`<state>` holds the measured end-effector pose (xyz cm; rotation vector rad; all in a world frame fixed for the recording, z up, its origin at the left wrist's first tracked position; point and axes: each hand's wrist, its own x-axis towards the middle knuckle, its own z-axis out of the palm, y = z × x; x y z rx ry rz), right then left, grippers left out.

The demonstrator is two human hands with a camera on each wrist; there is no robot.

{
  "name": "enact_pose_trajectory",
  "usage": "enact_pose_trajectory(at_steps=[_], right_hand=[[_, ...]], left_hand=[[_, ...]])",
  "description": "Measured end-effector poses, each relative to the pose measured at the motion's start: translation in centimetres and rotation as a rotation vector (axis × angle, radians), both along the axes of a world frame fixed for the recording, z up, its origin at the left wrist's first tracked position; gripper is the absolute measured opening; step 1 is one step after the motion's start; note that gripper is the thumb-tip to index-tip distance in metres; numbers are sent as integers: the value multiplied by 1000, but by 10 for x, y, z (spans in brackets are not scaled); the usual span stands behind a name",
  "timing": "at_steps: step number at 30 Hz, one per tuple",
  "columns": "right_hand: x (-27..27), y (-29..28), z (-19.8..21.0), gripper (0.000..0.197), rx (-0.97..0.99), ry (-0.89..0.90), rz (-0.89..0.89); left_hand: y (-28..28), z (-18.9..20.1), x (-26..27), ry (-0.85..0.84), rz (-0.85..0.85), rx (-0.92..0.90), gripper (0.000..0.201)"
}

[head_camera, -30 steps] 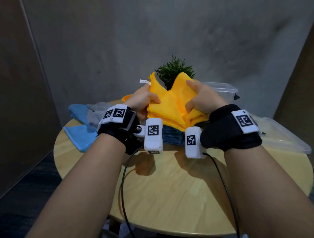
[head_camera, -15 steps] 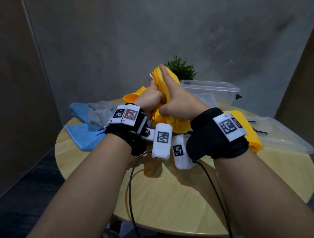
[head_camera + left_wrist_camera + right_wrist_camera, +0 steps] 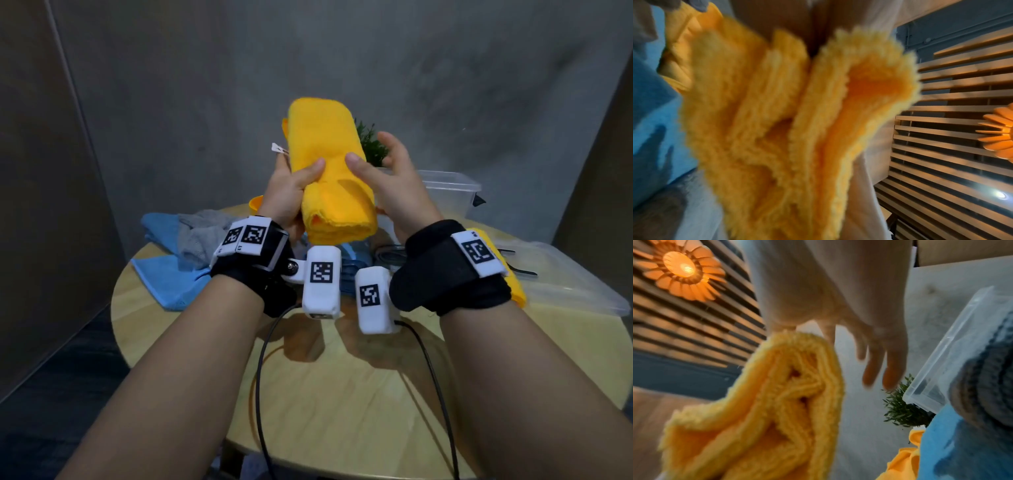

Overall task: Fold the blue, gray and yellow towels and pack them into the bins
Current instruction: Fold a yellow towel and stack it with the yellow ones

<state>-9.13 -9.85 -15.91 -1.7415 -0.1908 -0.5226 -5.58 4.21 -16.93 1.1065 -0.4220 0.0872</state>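
Dim warm light, perhaps motion-blurred wrist views.

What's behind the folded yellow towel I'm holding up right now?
Behind the folded yellow towel, a small green plant pokes out at its right edge, with the gray wall beyond. The plant's left side and base are covered by the towel and the right hand.

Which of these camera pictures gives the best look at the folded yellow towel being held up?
The head view: it shows the whole yellow towel as a folded bundle, gripped by the left hand. The left wrist view shows only blurred fluffy edges filling the frame; the right wrist view shows one folded end beside the open right hand.
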Motion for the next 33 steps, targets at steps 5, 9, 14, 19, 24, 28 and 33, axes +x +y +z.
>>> enact_pose_trajectory(at_steps=[5,9,14,19,24,28,33], right_hand=[[-9,-7,-2,103,-11,271,300],[-5,-13,1,101,51,209,184],[1,-26,-1,90,286,148,12],[7,-19,-4,81,501,174,114],[2,-23,-5,67,272,289,340],[9,-41,-1,70,599,184,176],[7,-60,-1,30,874,-57,-54]], left_hand=[[0,-2,1,-43,-15,-85,62],[8,-1,5,28,-129,-207,66],[22,0,14,206,73,-353,50],[17,1,15,194,152,-440,36],[18,0,18,168,216,-519,38],[20,-4,20,192,140,-369,45],[13,-9,11,201,7,199,62]])
